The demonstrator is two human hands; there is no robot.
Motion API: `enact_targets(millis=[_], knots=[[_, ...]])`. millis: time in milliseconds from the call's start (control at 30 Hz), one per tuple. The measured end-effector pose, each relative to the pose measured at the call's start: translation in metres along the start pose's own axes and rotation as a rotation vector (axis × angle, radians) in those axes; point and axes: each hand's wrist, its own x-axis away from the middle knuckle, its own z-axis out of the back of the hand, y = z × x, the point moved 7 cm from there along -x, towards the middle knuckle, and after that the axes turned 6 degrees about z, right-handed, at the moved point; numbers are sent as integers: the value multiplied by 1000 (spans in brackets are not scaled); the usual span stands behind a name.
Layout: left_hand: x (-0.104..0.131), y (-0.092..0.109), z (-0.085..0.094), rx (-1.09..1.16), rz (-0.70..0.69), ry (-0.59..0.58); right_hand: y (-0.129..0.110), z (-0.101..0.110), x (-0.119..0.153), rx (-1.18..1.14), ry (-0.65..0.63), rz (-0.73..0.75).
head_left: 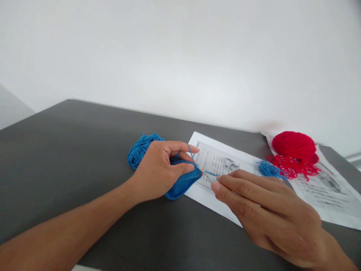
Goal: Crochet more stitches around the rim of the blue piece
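Note:
Blue crochet work [183, 184] hangs from my left hand [160, 169], pinched between the thumb and fingers. A strand of blue yarn loops over the raised index finger of that hand. My right hand [265, 210] grips a crochet hook [211, 178] by its pale handle. The hook's thin metal shaft reaches left to the upper edge of the blue piece, where its tip meets the yarn. Behind my left hand lies a skein of blue yarn [141, 150], partly covered by the hand.
Under the work, a printed sheet [208, 150] lies on the dark table [70, 150]. Farther right, a red yarn ball [295, 145] with loose red strands rests on a second printed sheet [338, 210]. A small blue yarn tangle [267, 168] sits beside it. A white wall stands behind.

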Motion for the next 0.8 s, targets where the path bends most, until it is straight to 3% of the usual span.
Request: enact_targets(millis=[167,300,433,533,700,800], knots=[[-1,0,2,-48,-52,-11,9,8,9,-66,65,-105],[-1,-3,3,-21,-51,-19,26,7,16,-331,259,-342],[1,-3,3,63,-9,13,52,-35,34,-1101,566,-813],[3,1,0,129,-3,51,52,-62,36,-1357,687,-894],[9,-3,-7,285,74,97,40,-62,34,-1149,773,-840],[13,-10,-10,352,132,138,29,-49,28,-848,705,-802]])
